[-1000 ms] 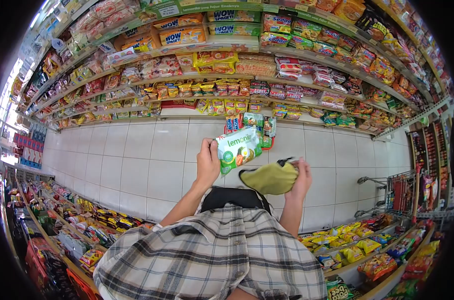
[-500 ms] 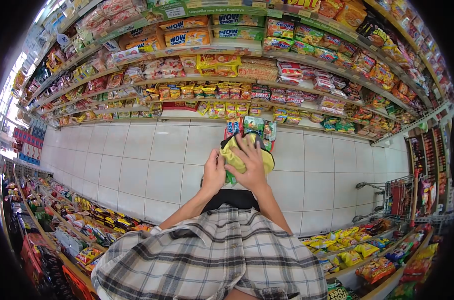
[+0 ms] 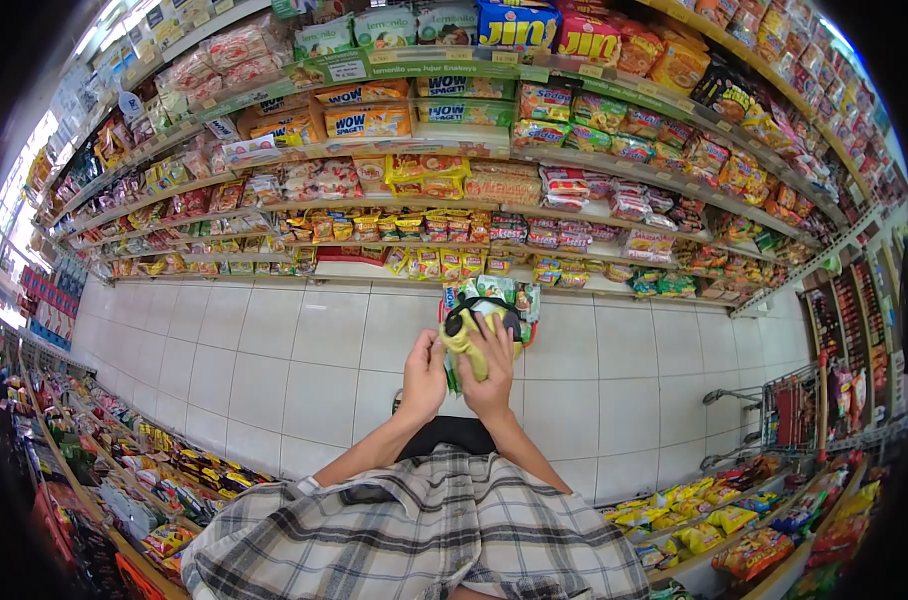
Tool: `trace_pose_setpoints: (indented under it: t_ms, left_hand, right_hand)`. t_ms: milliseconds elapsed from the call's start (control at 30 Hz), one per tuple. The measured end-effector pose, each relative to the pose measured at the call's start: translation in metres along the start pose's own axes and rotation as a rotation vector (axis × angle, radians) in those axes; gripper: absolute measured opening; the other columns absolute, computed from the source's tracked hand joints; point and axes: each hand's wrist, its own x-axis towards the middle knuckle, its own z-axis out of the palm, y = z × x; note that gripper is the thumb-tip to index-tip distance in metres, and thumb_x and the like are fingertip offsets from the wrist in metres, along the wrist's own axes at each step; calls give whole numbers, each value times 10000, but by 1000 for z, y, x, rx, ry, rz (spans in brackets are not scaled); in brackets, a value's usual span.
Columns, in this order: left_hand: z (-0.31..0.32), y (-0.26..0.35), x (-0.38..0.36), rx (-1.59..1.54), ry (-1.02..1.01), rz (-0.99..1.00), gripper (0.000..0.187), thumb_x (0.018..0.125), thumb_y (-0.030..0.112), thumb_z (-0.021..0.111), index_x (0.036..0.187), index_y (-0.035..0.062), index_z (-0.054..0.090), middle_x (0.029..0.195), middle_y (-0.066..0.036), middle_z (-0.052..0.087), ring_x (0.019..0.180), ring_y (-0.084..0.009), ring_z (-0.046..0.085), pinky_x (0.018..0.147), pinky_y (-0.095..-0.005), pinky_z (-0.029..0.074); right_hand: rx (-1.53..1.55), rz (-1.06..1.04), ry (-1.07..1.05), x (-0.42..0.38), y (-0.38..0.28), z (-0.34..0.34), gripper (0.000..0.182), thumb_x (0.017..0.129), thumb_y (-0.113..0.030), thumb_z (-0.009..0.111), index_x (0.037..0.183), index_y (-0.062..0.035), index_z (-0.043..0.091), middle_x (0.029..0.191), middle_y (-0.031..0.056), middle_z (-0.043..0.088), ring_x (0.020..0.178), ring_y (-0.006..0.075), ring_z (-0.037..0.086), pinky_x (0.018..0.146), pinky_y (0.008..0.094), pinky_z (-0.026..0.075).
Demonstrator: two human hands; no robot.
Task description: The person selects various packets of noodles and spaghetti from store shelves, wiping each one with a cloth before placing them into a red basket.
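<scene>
pale floor tiles (image 3: 314, 330) are spanning the aisle. the left hand (image 3: 424, 378) is gripping the green packet (image 3: 452, 381), mostly hidden under the cloth (image 3: 453, 343); the right hand (image 3: 490, 382) is pressing that cloth, now bunching more than before, suggesting ongoing wiping.

One left hand (image 3: 425, 375), one right hand (image 3: 489, 368) and one yellow-green cloth (image 3: 458, 342) show. There is one basket (image 3: 535, 333), one cart (image 3: 791, 408) and one blue Jin pack (image 3: 516, 26)
</scene>
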Motion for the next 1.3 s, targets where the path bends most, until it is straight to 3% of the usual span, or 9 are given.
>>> trace_pose_setpoints:
  t_ms: [100,200,433,567,767,900,1000,1133,1300]
  left_hand:
    - [2,17,-4,226,-83,80,167,1019,158,452,989,23,544,774,8,502,722,-60,444,618,-235,398]
    - [3,28,-16,252,-121,31,184,1018,181,467,969,21,544,728,24,476,670,-49,414,585,-232,379]
    - [-25,28,24,-78,81,-10,189,1024,207,452,976,45,539,816,16,555,743,-43,468,655,-221,411]
    - [-34,23,40,24,133,92,186,1025,197,445,983,42,538,826,5,558,753,-47,469,660,-228,408]
    - [-32,17,52,30,163,147,176,1021,185,450,984,35,535,760,21,528,652,-33,426,563,-220,366]
    - [-6,38,37,-353,73,87,188,1025,215,439,1070,69,549,870,-16,626,757,-55,585,651,-220,498]
    - [-23,25,36,-740,-224,-127,391,1017,365,394,1294,102,482,1208,-75,562,1085,-179,568,939,-344,477]
    - [-16,70,15,-806,-253,-125,508,996,437,399,1388,116,429,1358,-93,486,1221,-233,506,1042,-399,420]
    - [-35,19,26,-1001,-244,-73,531,981,457,419,1393,123,424,1366,-101,478,1227,-245,500,1040,-401,421]
  right_hand:
    - [310,270,300,15,26,15,315,894,-179,623,1162,-13,629,1257,139,608,1223,314,529,1040,409,382]
    - [669,805,215,23,79,23,287,939,-216,588,1110,11,625,1123,118,657,1055,231,625,881,328,496]
    - [1338,1064,147,49,76,5,341,956,-279,566,1158,-5,585,1052,88,661,908,189,655,757,337,547]
    - [1005,958,261,54,41,-4,349,972,-280,524,1196,-16,573,1097,106,650,959,216,652,784,356,547]
    - [1515,882,81,67,-21,-33,380,986,-293,480,1237,-19,560,1116,98,647,1008,208,636,872,342,516]
    - [910,527,-59,53,-52,1,313,947,-181,574,1212,-15,582,1174,128,633,1108,256,600,1000,379,440]
    - [577,-52,-56,69,-76,10,268,881,-44,635,1141,14,611,1189,158,636,1148,270,591,1061,393,373]
    - [195,-156,5,89,-53,11,279,880,-37,618,1152,23,600,1271,193,595,1240,298,531,1142,401,208]
    - [546,92,-129,76,-63,20,279,877,-51,586,1148,17,602,1330,216,545,1288,352,483,1111,438,279]
